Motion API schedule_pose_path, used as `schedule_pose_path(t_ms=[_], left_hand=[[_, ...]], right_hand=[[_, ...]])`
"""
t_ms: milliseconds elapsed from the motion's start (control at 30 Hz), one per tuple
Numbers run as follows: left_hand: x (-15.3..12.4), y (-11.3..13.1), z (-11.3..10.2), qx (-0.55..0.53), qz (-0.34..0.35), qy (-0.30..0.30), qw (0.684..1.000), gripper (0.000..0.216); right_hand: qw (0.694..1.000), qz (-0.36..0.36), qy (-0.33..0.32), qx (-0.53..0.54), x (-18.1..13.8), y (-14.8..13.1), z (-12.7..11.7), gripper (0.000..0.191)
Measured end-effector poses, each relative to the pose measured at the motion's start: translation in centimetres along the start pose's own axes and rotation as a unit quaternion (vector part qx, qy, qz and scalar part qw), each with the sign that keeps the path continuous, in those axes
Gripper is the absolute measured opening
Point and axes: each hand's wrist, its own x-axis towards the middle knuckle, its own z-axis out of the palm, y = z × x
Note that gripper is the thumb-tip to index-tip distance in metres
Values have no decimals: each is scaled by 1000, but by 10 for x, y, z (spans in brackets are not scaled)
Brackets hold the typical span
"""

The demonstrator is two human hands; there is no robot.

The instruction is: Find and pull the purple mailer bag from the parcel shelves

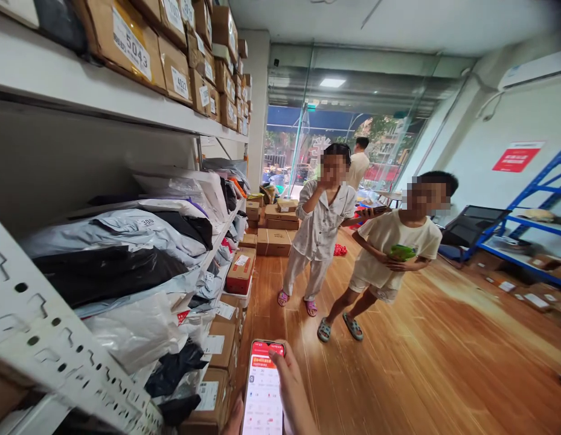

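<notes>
Red-screened phone (pixel 263 386) sat clamped in the right hand (pixel 291 393), thumb on its top edge; left hand (pixel 235 420) barely showed, grip unclear.

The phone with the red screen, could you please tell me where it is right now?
In the head view the phone is at the bottom centre, held in the person's right hand, beside the cardboard boxes at the foot of the left-hand shelves.
</notes>
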Motion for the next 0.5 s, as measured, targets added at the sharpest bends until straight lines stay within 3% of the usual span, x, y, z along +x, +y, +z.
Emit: schedule_pose_path(t_ms=[100,200,300,400,500], left_hand=[[13,-11,-14,22,-16,24,999,69],[11,-14,-13,23,-39,39,998,59],[-10,-3,6,-15,-7,54,998,56],[-33,14,35,-53,0,57,997,66],[-44,30,63,-78,-5,16,997,78]], right_hand=[[1000,7,-8,-9,-4,-3,1,34],[999,14,-32,-12,-9,-7,-2,32],[997,19,-72,-21,-13,-9,-11,39],[983,52,-161,-65,-19,-8,-22,49],[971,74,-215,-81,-28,-10,-29,51]])
